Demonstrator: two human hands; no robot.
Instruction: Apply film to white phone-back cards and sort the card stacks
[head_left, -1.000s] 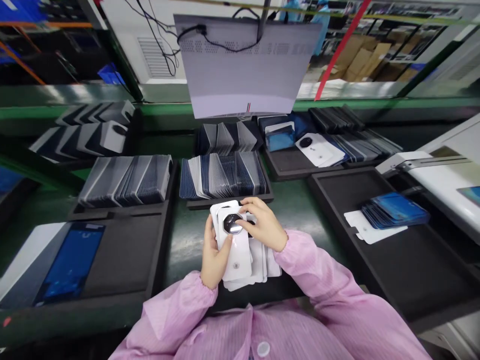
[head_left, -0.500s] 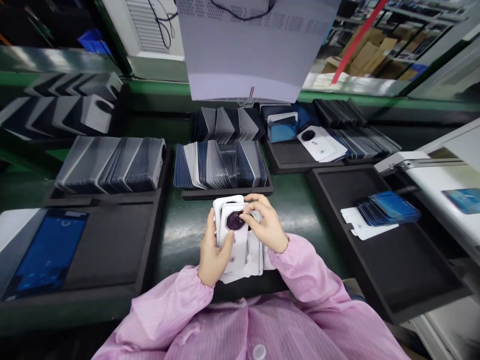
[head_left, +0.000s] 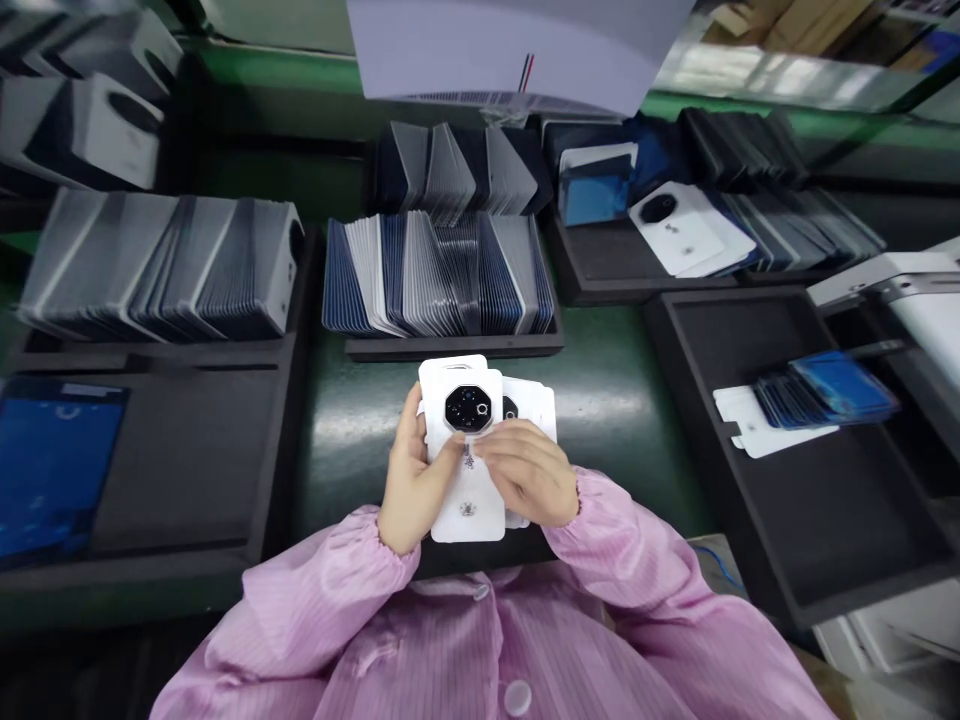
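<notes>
My left hand [head_left: 411,478] grips a small stack of white phone back covers [head_left: 466,500] from the left side, thumb across the front. The top cover shows a black octagonal camera ring [head_left: 469,408]. My right hand [head_left: 527,470] lies on the stack's right side, fingertips pinched just under the camera ring at a small tab. More white covers [head_left: 534,402] fan out behind the top one. Both hands are over the green belt [head_left: 352,430], close to my pink-sleeved chest.
A black tray [head_left: 450,345] of upright covers stands straight ahead, a similar row [head_left: 161,265] at the left. A blue-filmed panel [head_left: 52,465] lies on the left foam tray. At the right, a deep black tray [head_left: 840,520] holds blue-filmed pieces [head_left: 825,395].
My right hand slid down from the camera ring to just below it. The stack now faces me more squarely. The view has tilted down and moved closer to the bench.
</notes>
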